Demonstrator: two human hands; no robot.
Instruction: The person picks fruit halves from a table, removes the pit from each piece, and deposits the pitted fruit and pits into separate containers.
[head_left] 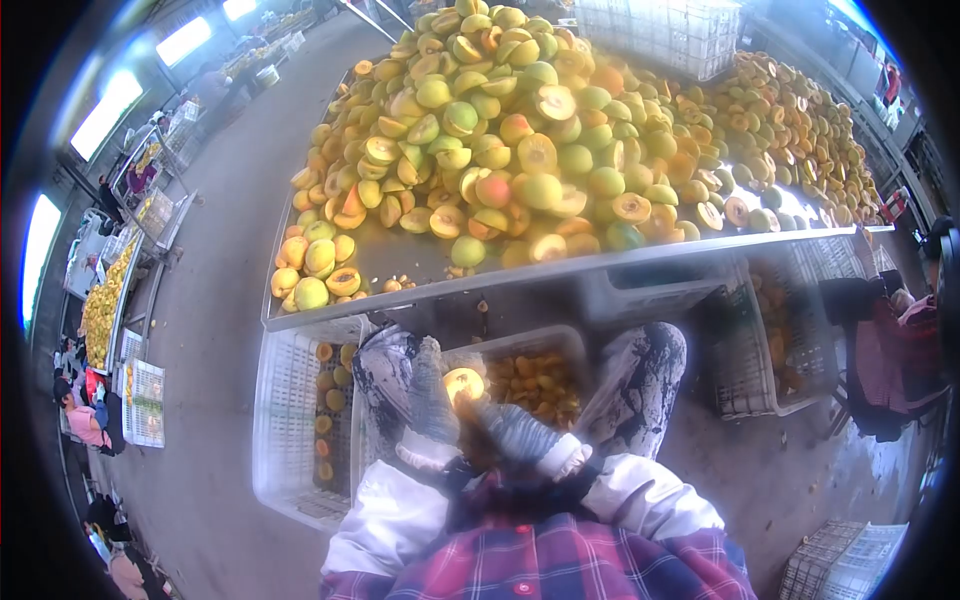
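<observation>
My left hand (430, 395), in a grey glove, holds a halved orange fruit (463, 384) with its cut face up, between my knees. My right hand (518, 430), also gloved, is closed close beside the fruit; what its fingers hold is too blurred to make out. Beneath and beyond the hands is a crate (560, 345) with orange fruit pieces (540, 380). A large heap of halved yellow-green fruit (480, 130) lies on the metal table (430, 290) in front of me.
A white crate (280, 430) with some fruit halves stands at my left, another crate (745, 370) at my right. A person (900, 350) sits at the far right. White crates (660, 30) stand behind the heap. Other people and tables are at the left.
</observation>
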